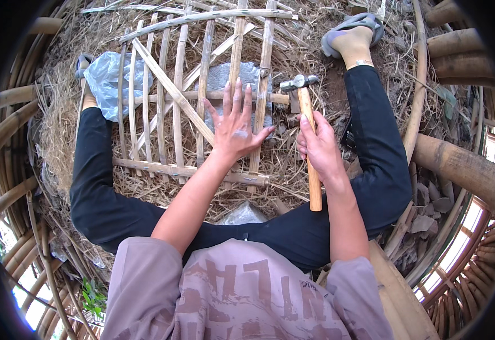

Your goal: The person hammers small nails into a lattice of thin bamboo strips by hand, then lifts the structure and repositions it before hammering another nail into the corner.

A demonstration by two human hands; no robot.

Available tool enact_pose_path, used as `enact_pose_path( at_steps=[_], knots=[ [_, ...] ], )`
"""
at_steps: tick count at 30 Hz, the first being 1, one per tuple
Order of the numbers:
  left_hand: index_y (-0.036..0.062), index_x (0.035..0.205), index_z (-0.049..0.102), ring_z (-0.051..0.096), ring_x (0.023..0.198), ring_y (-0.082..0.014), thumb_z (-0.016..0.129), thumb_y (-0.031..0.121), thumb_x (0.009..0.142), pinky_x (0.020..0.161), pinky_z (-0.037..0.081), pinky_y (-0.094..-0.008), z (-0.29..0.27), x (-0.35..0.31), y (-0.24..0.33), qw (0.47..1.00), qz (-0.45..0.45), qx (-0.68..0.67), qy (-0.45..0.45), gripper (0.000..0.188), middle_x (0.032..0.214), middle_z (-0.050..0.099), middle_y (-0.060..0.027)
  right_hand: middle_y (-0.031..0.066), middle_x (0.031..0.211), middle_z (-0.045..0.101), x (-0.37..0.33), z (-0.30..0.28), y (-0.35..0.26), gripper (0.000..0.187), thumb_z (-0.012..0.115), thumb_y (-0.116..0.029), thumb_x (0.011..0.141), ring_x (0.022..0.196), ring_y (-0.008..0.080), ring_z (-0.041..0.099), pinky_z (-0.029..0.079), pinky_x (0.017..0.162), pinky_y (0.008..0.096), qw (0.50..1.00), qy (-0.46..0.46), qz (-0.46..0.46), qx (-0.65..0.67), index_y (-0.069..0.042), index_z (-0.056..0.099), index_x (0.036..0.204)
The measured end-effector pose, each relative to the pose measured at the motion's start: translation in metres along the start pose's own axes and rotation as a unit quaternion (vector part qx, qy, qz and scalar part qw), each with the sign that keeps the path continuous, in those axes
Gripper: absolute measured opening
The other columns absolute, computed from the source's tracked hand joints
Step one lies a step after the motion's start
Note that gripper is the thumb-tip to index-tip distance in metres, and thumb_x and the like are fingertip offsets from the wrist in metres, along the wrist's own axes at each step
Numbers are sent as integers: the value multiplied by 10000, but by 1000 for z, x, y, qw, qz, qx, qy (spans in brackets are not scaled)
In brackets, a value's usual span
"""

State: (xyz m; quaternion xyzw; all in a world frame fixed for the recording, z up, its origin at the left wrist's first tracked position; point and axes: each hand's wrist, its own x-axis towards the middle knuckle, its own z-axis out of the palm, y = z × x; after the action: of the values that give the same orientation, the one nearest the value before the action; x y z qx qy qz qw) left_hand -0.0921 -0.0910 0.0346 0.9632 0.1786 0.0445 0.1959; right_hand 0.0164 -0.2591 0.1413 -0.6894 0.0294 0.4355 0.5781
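A lattice frame of bamboo slats (178, 107) lies on the ground between my legs, its upright slats crossed by horizontal bars and diagonals. My left hand (236, 127) is spread with its fingers stretched out over the right part of the frame, and nothing is in it. From here I cannot tell whether its palm rests on the slats. My right hand (321, 146) grips the wooden handle of a hammer (309, 107). The hammer's metal head points away from me, just beyond the right end of the frame's middle bar.
Dry straw (77, 68) covers the ground. A clear plastic bag (111, 82) lies by my left foot, and a plastic sheet (219, 76) shows beneath the slats. Thick bamboo poles (457, 167) run along the right side, near broken stone pieces (426, 224).
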Motion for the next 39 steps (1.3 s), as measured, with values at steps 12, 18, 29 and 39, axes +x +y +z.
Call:
enact_pose_path(
  at_steps=[12,18,29,39],
  knots=[
    [93,1633,189,-54,1568,-416,573,728,833,1154,-16,-760,23,1,-2,998,-7,58,-12,1091,1713,21,-161,22,680,573,1,-7,15,289,547,-282,1066,596,102,575,472,543,291,988,21,-36,-149,-4,585,1136],
    [77,1616,249,-42,1568,-419,585,703,829,1157,-1,-761,15,6,10,996,-1,74,-40,1059,1715,80,-128,19,687,588,-11,-17,4,307,556,-306,1061,598,96,575,469,544,289,986,28,-57,-151,-11,588,1140],
    [-26,1507,380,400,1420,-396,625,397,969,1190,273,-516,-43,-6,-54,972,-47,77,218,727,1477,467,-260,123,750,646,48,-19,6,256,586,-248,1030,669,284,652,516,612,400,949,111,-172,-240,5,555,1050],
    [-1,1119,680,625,1094,-462,456,548,1008,1006,439,-544,-51,-41,-177,897,-418,126,65,604,1045,703,-293,211,857,680,98,4,45,258,570,-257,1032,811,376,689,519,756,491,928,122,-128,-327,-1,564,1059]
  ],
)
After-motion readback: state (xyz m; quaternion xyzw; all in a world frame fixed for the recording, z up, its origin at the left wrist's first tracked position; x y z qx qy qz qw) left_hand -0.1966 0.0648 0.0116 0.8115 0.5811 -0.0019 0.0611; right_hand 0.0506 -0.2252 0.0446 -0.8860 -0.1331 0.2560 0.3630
